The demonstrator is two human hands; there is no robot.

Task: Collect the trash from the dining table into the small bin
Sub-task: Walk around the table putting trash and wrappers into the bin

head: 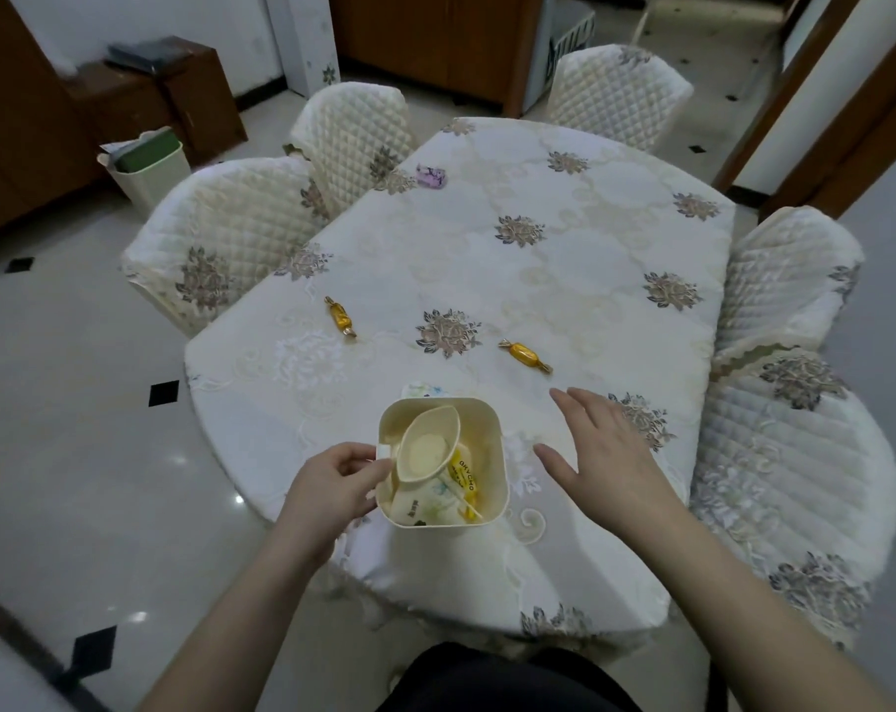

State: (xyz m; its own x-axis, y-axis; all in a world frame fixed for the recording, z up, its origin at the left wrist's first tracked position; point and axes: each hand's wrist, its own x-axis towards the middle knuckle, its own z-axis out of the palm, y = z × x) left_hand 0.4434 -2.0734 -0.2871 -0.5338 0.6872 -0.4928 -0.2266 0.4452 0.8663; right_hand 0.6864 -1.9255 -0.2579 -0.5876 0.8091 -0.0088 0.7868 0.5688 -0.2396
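A small cream bin (492, 444) stands on the near part of the dining table (564, 259). Its lid is tipped up inside the opening, and wrappers and a yellow packet lie within. My left hand (333, 485) grips the bin's left rim and lid tab. My right hand (605, 449) hovers open just right of the bin, fingers spread over the cloth. Two gold-wrapped candies lie beyond: one (340, 317) at the left, one (524, 355) ahead of my right hand. A purple wrapper (430, 175) rests at the far left edge. A bit of paper (423, 389) peeks out behind the bin.
Quilted cream chairs (220, 238) ring the table on both sides. A larger pale waste bin (148, 167) stands on the tiled floor at the far left, beside a brown cabinet (168, 89).
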